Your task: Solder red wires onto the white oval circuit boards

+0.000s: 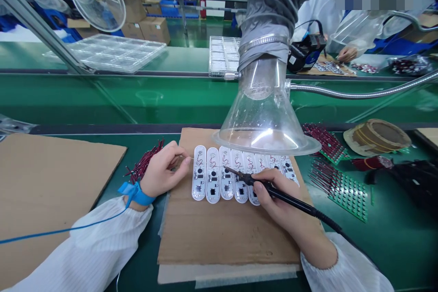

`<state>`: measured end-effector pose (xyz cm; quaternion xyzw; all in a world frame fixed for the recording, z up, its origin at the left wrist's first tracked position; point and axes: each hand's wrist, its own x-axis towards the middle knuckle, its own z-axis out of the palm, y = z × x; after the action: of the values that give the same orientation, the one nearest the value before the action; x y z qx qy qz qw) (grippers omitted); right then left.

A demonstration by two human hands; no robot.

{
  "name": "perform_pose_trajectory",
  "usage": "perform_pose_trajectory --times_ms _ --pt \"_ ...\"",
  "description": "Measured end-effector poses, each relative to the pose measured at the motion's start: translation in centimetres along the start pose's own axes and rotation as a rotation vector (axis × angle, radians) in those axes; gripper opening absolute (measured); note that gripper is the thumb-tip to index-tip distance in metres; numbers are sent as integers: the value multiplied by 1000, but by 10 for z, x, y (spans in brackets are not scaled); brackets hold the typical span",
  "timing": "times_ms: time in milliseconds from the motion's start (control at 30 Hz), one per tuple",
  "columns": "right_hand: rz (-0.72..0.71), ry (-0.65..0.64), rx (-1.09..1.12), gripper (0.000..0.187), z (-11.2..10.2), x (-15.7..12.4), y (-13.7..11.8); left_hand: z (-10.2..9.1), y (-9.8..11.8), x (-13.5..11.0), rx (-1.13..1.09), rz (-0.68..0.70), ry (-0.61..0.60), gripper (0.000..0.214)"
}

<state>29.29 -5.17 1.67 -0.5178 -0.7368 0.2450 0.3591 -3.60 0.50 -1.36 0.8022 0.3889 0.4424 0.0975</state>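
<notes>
My right hand grips a black soldering iron like a pen. Its metal tip points left and hovers over or touches the third of several white oblong circuit boards lined up side by side. Each board carries black parts and a short red wire. On the left, my left hand is closed in a pinch, with a thin strand of solder wire running from the fingertips towards the iron's tip. A blue wrist strap circles that wrist. Brown cardboard lies under the boards.
A clear extraction hood hangs low over the far board ends. To the right are green panels with red wires and a tape-like roll. More red wires lie behind my left hand. Across the bench a co-worker's hand shows.
</notes>
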Motion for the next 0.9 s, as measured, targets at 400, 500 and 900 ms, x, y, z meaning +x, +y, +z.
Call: perform_pose_trajectory --times_ms 400,500,900 --pt "-64 163 86 10 26 -8 4 0 -7 2 36 29 189 17" --pt "-92 138 71 9 30 -6 0 0 -5 2 36 26 178 17" --pt "-121 82 -8 5 26 -2 -4 1 0 4 37 11 91 16"
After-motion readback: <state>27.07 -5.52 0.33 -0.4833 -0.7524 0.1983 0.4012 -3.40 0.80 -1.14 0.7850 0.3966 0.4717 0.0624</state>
